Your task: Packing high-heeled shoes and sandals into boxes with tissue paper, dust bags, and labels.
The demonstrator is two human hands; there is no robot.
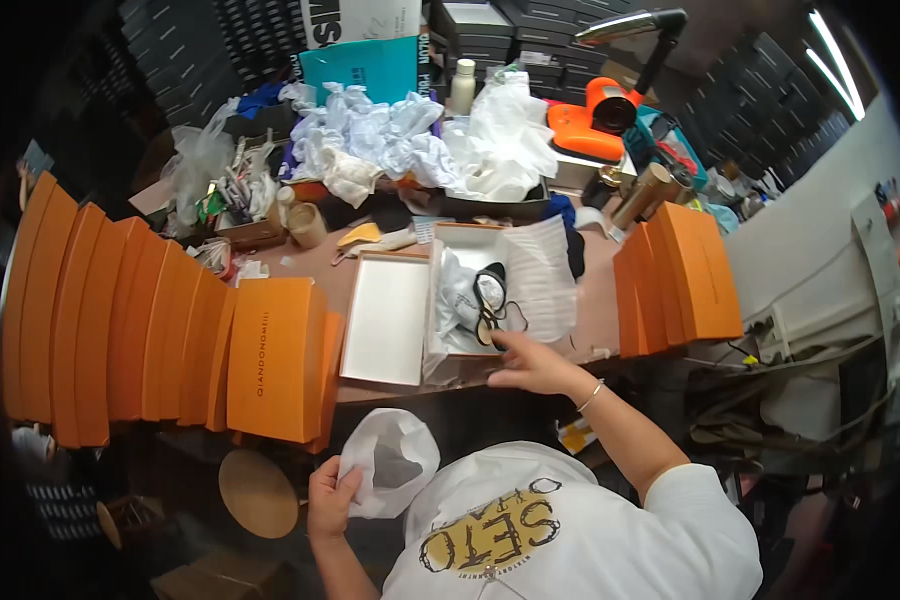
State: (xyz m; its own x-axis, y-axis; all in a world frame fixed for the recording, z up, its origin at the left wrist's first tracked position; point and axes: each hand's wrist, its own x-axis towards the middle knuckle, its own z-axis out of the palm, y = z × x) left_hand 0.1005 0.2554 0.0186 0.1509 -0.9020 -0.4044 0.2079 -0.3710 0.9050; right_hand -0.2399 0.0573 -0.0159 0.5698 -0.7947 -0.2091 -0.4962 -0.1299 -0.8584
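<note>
My left hand [332,498] grips the rim of a soft white bag [406,480], whose mouth gapes over my lap, in front of the table edge. My right hand [538,368] reaches over the near edge of an open shoe box [432,300], fingers apart. Inside lies a black strappy shoe [488,296] with a pale insole, beside a whitish wrapped bundle [457,300]. One fingertip is at the shoe's near end; whether it touches I cannot tell. White padded wrapping [542,280] drapes over the box's right side, and a white-lined lid [384,325] lies left of it.
Orange shoe boxes [270,350] stand in a long row at left; more orange boxes [705,275] stand at right. Behind are crumpled white paper [370,135], a cream bottle [463,88], an orange tool [590,130] and a jar [307,225]. A round stool [258,493] is below left.
</note>
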